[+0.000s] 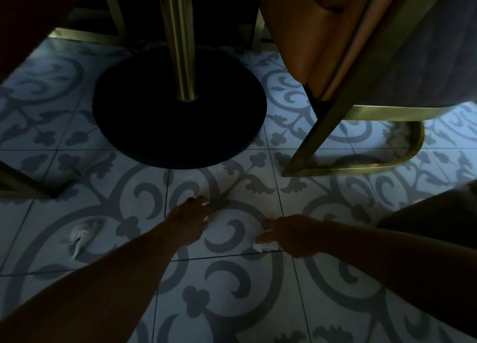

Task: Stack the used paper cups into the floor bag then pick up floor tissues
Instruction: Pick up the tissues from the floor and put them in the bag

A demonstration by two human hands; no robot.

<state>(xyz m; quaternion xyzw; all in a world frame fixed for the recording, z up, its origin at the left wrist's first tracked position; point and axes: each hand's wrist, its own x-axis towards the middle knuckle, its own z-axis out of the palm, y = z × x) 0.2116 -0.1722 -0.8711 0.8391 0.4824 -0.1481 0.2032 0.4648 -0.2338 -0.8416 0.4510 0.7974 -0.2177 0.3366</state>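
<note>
Both forearms reach forward from the bottom edge, low over the patterned tile floor (232, 304). Dim light throughout.

Left hand (189, 220): arm runs up from the lower left, palm down, fingers stretched ahead toward the dark round table base (178, 110). Something pale shows at the fingertips; too dark to tell whether it grips anything.

Right hand (289, 234): arm comes in from the right edge, fingers pointing left. Fingers curl around a small white crumpled tissue (265, 246), which pokes out under the hand just above the floor. Hands sit near each other, not touching.

Second tissue (81, 233) lies loose on the floor, well left of the left forearm. Crumpled, elongated, its long axis running from upper right down to lower left, narrow end toward the camera.

Room to move: bare tile lies between and in front of the hands. Table base with its brass post (180, 41) closes the far side. Chair with a brass frame (361, 162) stands at right, its foot rail on the floor beyond the right hand. Another dark furniture leg (25, 185) edges in at left.
</note>
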